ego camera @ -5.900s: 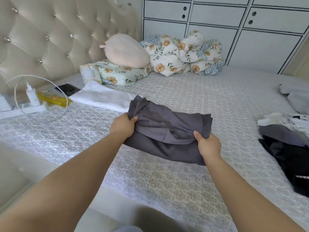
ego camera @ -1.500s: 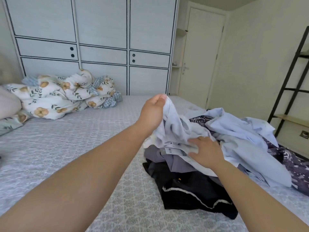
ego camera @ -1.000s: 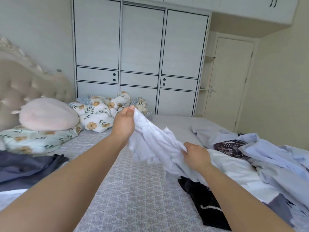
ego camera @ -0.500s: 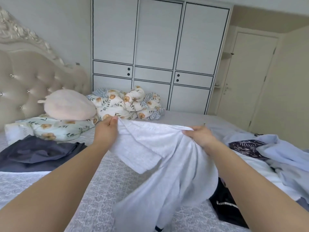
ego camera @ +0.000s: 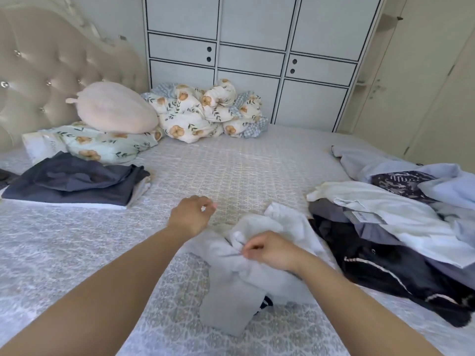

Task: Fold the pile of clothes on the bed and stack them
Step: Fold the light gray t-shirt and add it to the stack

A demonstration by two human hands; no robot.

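Head view shows a white garment (ego camera: 259, 255) lying crumpled on the bed (ego camera: 231, 165) in front of the person, one pale grey-looking part of it trailing toward the near edge. The right hand (ego camera: 270, 250) rests on top of it with fingers curled, pinching a fold of the white cloth. The left hand (ego camera: 191, 214) hovers just left of the garment, above the patterned bedspread, its fingers loosely curled and holding nothing. To the right, touching the garment's far side, sprawls the unfolded pile of clothes (ego camera: 401, 222): black, grey, white and pale blue pieces heaped together. Well apart on the left lies a folded dark grey garment (ego camera: 74, 181) on top of something white. Beyond it sit a floral pillow (ego camera: 102, 145), a pink cushion (ego camera: 115, 109) and a bundled floral duvet (ego camera: 203, 111) against the wardrobe (ego camera: 252, 47).
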